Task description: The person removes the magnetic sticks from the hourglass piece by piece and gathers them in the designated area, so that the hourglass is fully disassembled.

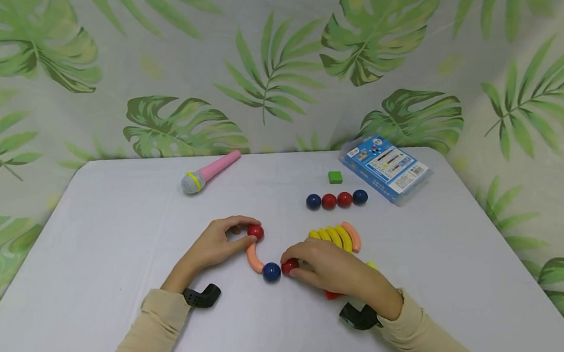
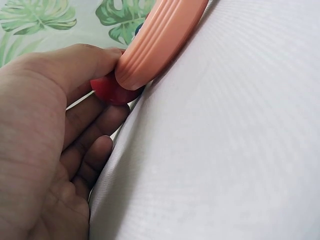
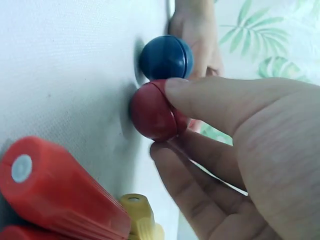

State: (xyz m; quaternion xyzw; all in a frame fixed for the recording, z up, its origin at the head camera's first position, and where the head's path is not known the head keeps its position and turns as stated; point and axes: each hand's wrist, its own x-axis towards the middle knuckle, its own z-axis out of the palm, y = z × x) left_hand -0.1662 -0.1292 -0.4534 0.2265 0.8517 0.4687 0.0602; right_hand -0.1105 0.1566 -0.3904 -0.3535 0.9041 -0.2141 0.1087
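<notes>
My left hand (image 1: 220, 240) pinches a red ball (image 1: 256, 231) between thumb and fingers. From that ball a curved orange-pink stick (image 1: 254, 258) runs toward me, its other end at a dark blue ball (image 1: 271, 272). The left wrist view shows the ridged stick (image 2: 162, 40) end right against the red ball (image 2: 116, 91). My right hand (image 1: 332, 265) grips a second red ball (image 1: 289, 266), thumb on one side and fingers on the other. In the right wrist view this red ball (image 3: 154, 111) meets the blue ball (image 3: 164, 57).
Yellow curved sticks (image 1: 336, 236) and an orange-pink one (image 1: 352, 237) lie beyond my right hand; red sticks (image 3: 65, 185) are partly under it. Farther back stand a row of blue and red balls (image 1: 329, 201), a green block (image 1: 335, 177), a blue package (image 1: 386, 169) and a pink microphone (image 1: 211, 171).
</notes>
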